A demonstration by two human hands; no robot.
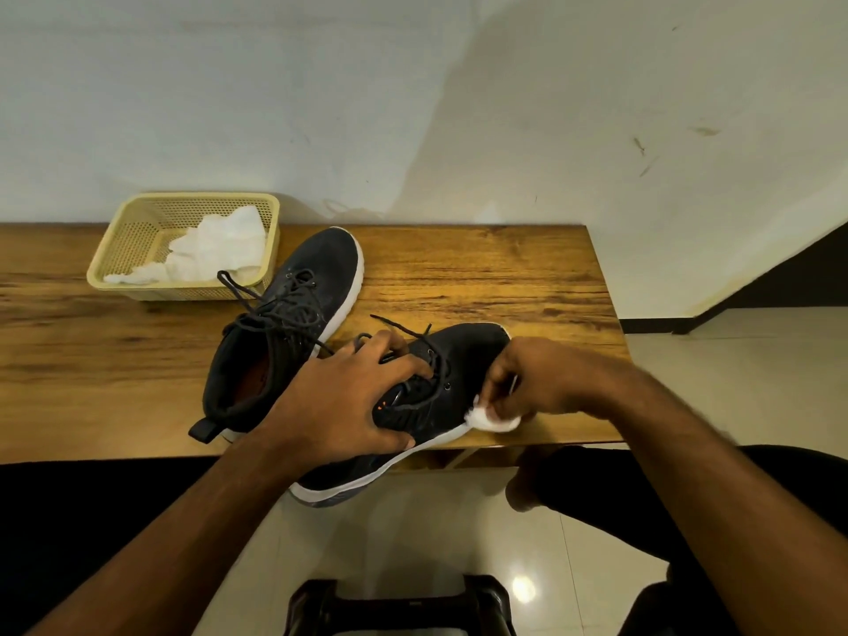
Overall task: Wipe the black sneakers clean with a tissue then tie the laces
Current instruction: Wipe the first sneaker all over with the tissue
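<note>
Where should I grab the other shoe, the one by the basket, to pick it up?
Probably by the heel end of the far sneaker. Its ankle opening faces up and toward the person, with a pull loop at the back, so fingers can hook inside the collar from the near side. The toe points toward the wall beside the basket, and loose laces cover the middle.

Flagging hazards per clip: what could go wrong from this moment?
The near black white-soled sneaker overhangs the wooden table edge; if the left hand holding it lets go, it might drop. The small white tissue wad in the right hand may shred. Loose laces could snag fingers.
</note>
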